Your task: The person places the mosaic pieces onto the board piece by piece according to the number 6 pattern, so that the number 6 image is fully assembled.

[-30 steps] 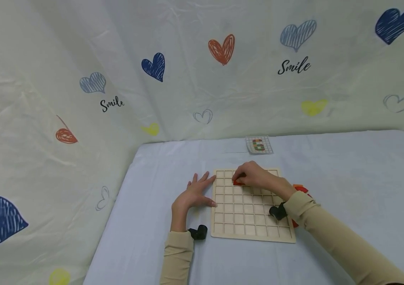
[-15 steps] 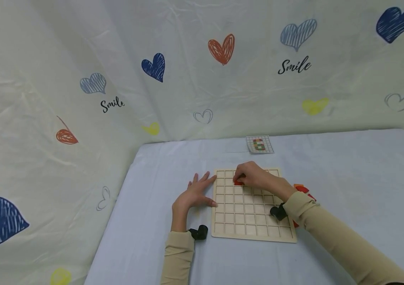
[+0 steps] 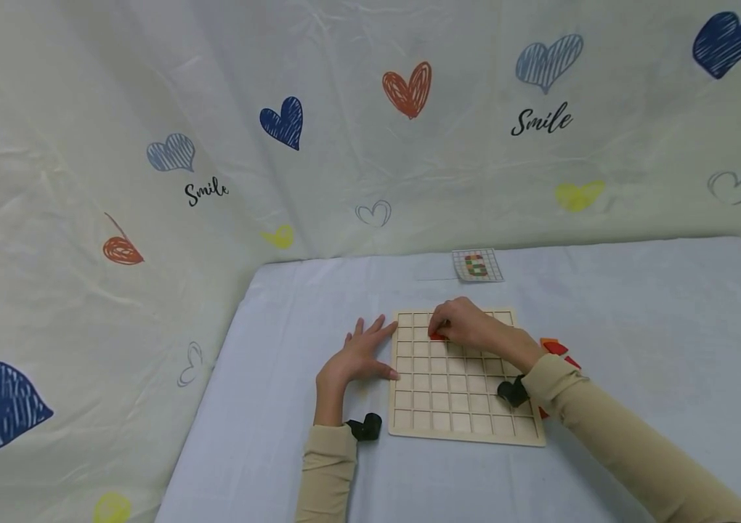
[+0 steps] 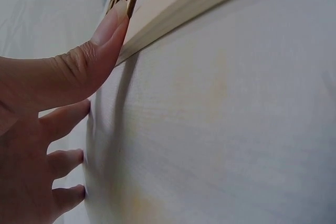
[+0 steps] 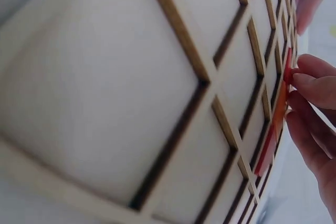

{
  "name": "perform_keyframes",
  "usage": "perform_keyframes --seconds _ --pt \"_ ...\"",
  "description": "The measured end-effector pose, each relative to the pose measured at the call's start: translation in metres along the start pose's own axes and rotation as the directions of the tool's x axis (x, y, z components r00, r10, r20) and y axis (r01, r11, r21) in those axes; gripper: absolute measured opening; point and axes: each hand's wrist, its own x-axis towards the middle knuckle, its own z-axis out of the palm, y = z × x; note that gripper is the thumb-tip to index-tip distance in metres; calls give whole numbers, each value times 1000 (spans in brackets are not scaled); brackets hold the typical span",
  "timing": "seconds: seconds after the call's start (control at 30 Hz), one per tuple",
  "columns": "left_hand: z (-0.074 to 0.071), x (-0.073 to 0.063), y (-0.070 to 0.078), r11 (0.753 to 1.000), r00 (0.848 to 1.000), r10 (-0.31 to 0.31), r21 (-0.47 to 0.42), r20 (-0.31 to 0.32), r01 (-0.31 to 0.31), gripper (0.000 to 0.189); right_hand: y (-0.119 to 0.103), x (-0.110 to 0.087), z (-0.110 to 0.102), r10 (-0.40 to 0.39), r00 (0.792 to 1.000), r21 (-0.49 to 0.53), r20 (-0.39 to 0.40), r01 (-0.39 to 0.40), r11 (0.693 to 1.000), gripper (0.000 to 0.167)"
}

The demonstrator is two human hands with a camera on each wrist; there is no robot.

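Observation:
A wooden grid board (image 3: pixel 442 421) lies on the white-covered table. My left hand (image 3: pixel 354 359) is spread at its left side, the thumb touching the board's edge in the left wrist view. Over the upper part of the grid, the thumb and fingers of my right hand (image 3: pixel 471 325) pinch a small red tile (image 3: pixel 436 337) at a cell. The right wrist view shows that red tile beside an orange tile (image 5: pixel 281 102) and another red tile (image 5: pixel 266 150), both set in the grid. In the head view my right hand hides these two.
Loose orange and red tiles (image 3: pixel 555 349) lie right of the board, partly hidden by my right sleeve. A small card with a coloured grid pattern (image 3: pixel 477 266) lies near the table's far edge. Black wrist cameras (image 3: pixel 365 427) sit on both wrists.
Almost nothing differs. My right hand stays at the same cell with the red tile, and my left hand stays at the board's left edge.

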Motion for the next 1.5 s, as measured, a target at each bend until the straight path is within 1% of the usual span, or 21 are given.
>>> perform_keyframes --seconds 0.17,0.37,0.5,0.6,0.8,0.97,1.07,1.2,1.33,1.5 --pt "1 0 2 1000 1000 -4 6 2 4 98 0 -11 -7 58 998 -2 -28 -58 998 16" --pt "3 1 2 1000 1000 -2 13 6 2 98 0 -30 -19 128 991 6 -39 -128 992 16" --pt "5 2 2 1000 1000 -3 14 6 3 98 2 -43 -26 151 987 13 -49 -151 988 15" --pt "5 2 2 1000 1000 -3 12 4 3 98 4 -54 -29 164 985 39 -55 -162 986 15" --pt "6 1 2 1000 1000 4 21 0 -4 97 8 -74 -37 232 972 36 -42 -231 972 16" --pt "5 1 1 999 1000 7 36 7 -7 95 12 -90 -45 299 954 28 -27 -298 954 17" --pt "4 1 1 999 1000 5 32 9 -6 95 15 -101 -49 321 946 25 -32 -321 947 17" --pt "3 1 1 1000 1000 2 27 7 -2 96 18 -113 -55 331 943 11 -37 -331 944 17" --pt "3 0 0 1000 1000 1 25 3 -2 96 22 -122 -58 329 944 2 -13 -329 944 16" --pt "1 -1 -1 1000 1000 7 21 11 -7 96 22 -132 -60 362 929 77 80 -368 927 19"
